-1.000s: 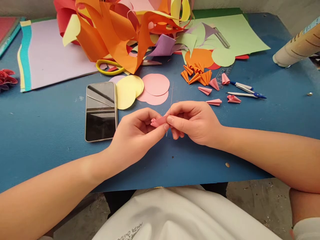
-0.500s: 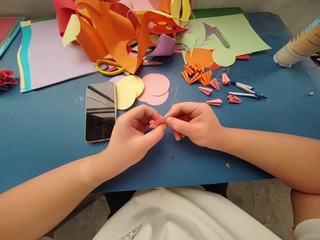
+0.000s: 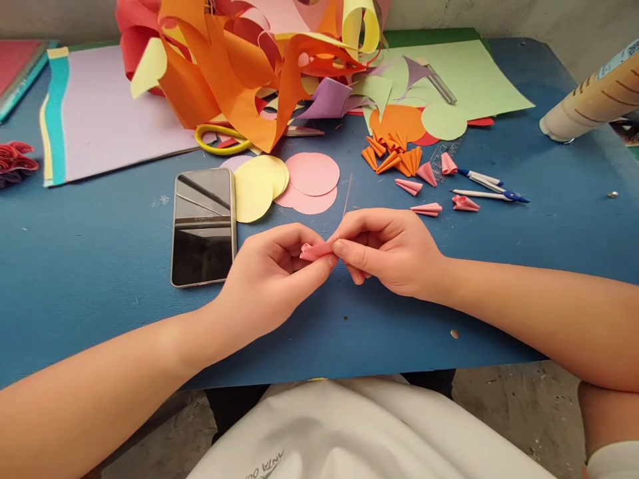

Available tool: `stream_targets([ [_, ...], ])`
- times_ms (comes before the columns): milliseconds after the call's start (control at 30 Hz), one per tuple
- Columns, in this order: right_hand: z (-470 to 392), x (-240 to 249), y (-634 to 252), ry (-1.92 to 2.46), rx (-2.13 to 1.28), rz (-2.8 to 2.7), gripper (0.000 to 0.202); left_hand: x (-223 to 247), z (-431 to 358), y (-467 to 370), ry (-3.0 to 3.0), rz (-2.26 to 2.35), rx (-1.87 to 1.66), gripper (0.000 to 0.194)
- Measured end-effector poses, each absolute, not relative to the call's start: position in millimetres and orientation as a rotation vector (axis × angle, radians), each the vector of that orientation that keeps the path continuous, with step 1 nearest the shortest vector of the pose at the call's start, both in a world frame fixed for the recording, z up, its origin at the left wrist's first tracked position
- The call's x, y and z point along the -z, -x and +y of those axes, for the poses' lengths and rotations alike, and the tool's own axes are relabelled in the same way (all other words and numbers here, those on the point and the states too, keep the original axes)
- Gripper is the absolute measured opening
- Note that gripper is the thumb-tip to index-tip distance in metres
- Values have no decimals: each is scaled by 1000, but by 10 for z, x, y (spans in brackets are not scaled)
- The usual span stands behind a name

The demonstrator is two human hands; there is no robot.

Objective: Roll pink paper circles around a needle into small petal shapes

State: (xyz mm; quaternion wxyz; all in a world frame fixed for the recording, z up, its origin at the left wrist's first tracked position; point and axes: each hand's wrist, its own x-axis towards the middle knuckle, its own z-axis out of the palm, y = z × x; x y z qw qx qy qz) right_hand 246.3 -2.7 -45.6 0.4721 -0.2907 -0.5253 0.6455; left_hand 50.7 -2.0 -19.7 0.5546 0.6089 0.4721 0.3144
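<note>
Between both hands is a small folded pink paper piece (image 3: 315, 251). My left hand (image 3: 277, 276) pinches it from the left, thumb below. My right hand (image 3: 392, 249) grips its right end between thumb and forefinger. A thin, stiff strand (image 3: 348, 194) rises from behind the right fingertips; its lower end is hidden. Beyond the hands lie pink paper circles (image 3: 313, 174) and yellow ones (image 3: 253, 189). Several rolled pink cones (image 3: 408, 187) and a heap of orange cones (image 3: 391, 152) rest to the right.
A phone (image 3: 204, 226) lies left of the hands. Behind are yellow-handled scissors (image 3: 223, 139), orange paper scraps (image 3: 194, 73) and a green sheet (image 3: 479, 73). A blue and white compass (image 3: 492, 194) lies right; a bottle (image 3: 589, 96) leans in at the far right.
The view has shifted slightly, so the tabletop things appear a little lower. Both hands keep their hold on the pink piece, with only slight movement.
</note>
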Motion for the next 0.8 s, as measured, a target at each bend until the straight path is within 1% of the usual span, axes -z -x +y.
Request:
stream_targets([
  [400, -17, 453, -2508, 687, -1627, -1336, 12, 165, -13, -495, -1383, 990, -714, 17],
  [600, -24, 433, -2511, 720, -1661, -1282, 24, 170, -32, -490, -1446, 993, -704, 14],
  [800, -31, 434, -2523, 733, -1701, -1267, 28, 151, -45, -467, -1573, 1006, -699, 21],
])
